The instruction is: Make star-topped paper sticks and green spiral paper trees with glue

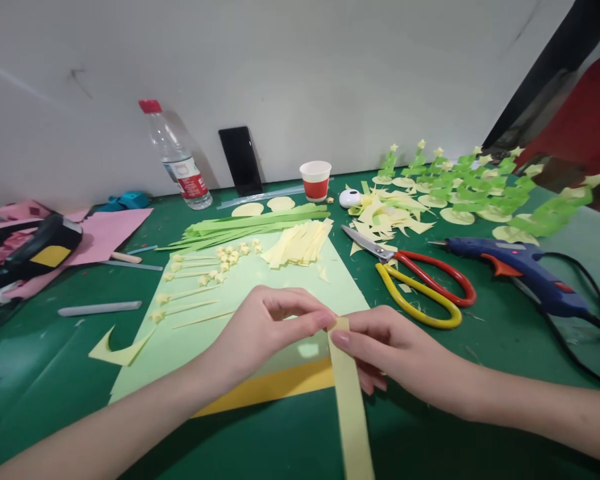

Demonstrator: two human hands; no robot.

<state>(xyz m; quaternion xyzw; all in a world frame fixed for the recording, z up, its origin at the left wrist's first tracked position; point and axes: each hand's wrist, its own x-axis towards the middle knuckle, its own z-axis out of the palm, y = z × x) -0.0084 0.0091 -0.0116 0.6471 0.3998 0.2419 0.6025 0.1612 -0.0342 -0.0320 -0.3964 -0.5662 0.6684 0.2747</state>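
Observation:
Between my two hands hangs a long pale yellow paper strip [351,413], its lower end running off the bottom of the view. My left hand [285,317] pinches the strip's top end between thumb and fingertips. My right hand [380,340] grips the same end from the other side, thumb in front. Under my hands lies a light green paper sheet [280,347] with a yellow-orange strip [270,387] along its near edge. On the sheet are small folded paper stars [233,253], several of them on thin sticks [190,308], and a pile of pale yellow strips [300,243].
Scissors [410,267] and a blue glue gun [510,260] lie to the right. Green strips [250,227], paper scraps [390,213], a paper cup [315,181], a phone [241,161] and a bottle [180,160] stand or lie farther back. Green paper plants with stars [460,180] fill the back right.

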